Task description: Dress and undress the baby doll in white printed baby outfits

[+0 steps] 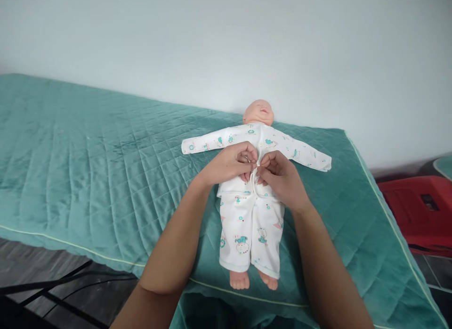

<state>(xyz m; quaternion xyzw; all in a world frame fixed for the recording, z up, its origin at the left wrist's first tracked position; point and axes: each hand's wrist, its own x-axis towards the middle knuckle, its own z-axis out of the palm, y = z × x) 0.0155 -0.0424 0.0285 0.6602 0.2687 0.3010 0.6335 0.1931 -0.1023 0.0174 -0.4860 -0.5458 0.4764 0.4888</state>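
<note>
A baby doll point(259, 113) lies on its back, with its head toward the wall and its bare feet toward me. It wears a white printed long-sleeved top point(249, 132) and matching trousers point(237, 230). Both sleeves stretch out to the sides. At the middle of the chest, my left hand point(237, 163) pinches the top's front edge. Close against it, my right hand point(277, 173) pinches the other front edge. The fingertips nearly meet over the front opening; whatever small fastening lies between them is mostly hidden. Below the hands the two front edges hang slightly apart.
A green quilted cover point(106, 164) with pale piping spreads under the doll. Behind it rises a plain pale wall point(212, 46). A red plastic seat point(413, 206) stands off the right edge. Black metal bars point(67, 277) show at lower left above a dark floor.
</note>
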